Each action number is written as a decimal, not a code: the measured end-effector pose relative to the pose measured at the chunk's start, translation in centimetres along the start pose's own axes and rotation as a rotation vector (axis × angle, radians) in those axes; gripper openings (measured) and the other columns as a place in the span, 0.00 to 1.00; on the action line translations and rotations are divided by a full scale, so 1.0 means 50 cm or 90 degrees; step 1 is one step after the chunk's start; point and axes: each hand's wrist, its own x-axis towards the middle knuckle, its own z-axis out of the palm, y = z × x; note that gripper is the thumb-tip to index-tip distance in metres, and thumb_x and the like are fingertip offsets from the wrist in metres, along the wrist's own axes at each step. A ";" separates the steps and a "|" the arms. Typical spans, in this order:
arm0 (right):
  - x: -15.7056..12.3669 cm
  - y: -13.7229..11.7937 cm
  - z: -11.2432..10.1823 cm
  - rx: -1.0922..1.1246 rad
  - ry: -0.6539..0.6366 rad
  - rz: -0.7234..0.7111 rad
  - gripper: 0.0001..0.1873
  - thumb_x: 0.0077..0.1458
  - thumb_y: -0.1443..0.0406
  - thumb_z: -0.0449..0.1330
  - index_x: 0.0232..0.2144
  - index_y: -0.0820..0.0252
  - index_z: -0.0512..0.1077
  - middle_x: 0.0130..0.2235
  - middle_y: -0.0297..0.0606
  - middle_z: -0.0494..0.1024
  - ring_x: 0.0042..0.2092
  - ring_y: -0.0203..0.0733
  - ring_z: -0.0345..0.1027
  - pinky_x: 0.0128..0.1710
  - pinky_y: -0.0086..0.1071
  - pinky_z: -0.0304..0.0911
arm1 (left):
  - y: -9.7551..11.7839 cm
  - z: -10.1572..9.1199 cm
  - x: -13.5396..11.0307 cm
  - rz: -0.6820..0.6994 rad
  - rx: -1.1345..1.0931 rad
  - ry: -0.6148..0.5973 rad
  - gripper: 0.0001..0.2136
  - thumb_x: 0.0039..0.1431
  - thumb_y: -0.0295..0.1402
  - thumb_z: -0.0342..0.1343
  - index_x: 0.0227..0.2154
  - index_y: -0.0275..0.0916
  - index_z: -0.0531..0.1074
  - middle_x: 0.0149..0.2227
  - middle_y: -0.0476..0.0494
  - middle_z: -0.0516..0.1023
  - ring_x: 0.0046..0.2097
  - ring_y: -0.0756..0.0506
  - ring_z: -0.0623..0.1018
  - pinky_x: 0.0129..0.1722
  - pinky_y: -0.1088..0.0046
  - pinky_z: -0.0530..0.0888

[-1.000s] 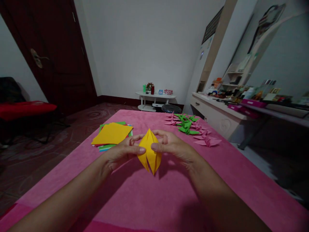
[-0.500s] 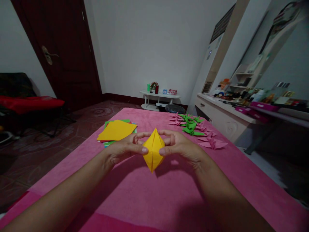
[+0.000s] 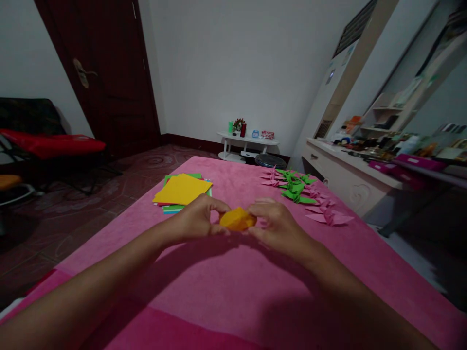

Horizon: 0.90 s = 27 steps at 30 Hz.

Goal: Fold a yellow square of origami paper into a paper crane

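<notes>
A folded yellow origami paper (image 3: 238,220) is held above the pink cloth, seen nearly edge-on and slightly blurred. My left hand (image 3: 203,217) pinches its left end between thumb and fingers. At the opposite end, my right hand (image 3: 274,221) grips it the same way. Just beyond my left hand lies a stack of paper sheets (image 3: 183,189), yellow on top with green, red and blue edges showing beneath. Past my right hand, several folded paper cranes sit in a cluster, some green (image 3: 296,193) and some pink (image 3: 329,216).
The pink cloth (image 3: 219,287) covers the surface under my hands. Against the far wall stands a low white table (image 3: 248,141) with small items. A cluttered white dresser (image 3: 350,170) is at the right, a red-draped chair (image 3: 54,146) at the left.
The yellow paper has tilted from an upright diamond to a flat, edge-on view. My fingers have shifted from its faces to its two ends. The view has moved slightly left.
</notes>
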 end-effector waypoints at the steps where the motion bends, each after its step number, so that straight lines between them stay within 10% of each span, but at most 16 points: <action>1: -0.009 0.004 0.008 -0.079 0.005 -0.059 0.04 0.48 0.71 0.59 0.28 0.59 0.73 0.27 0.34 0.75 0.30 0.38 0.65 0.42 0.38 0.58 | -0.006 0.010 -0.003 0.039 0.067 0.006 0.07 0.50 0.33 0.59 0.31 0.37 0.77 0.29 0.45 0.77 0.31 0.48 0.75 0.35 0.74 0.67; 8: -0.090 0.034 0.080 -0.295 -0.046 -0.253 0.11 0.58 0.71 0.49 0.28 0.60 0.70 0.26 0.36 0.72 0.31 0.37 0.61 0.52 0.43 0.50 | -0.031 0.100 -0.043 0.257 0.393 -0.070 0.05 0.57 0.30 0.52 0.29 0.38 0.72 0.27 0.44 0.75 0.34 0.47 0.72 0.42 0.67 0.61; 27: -0.124 0.014 0.134 -0.395 -0.028 -0.258 0.12 0.57 0.73 0.50 0.26 0.62 0.71 0.27 0.36 0.75 0.31 0.39 0.64 0.53 0.44 0.52 | -0.032 0.156 -0.068 0.360 0.597 -0.024 0.07 0.58 0.27 0.50 0.25 0.37 0.67 0.24 0.49 0.72 0.29 0.49 0.70 0.44 0.64 0.62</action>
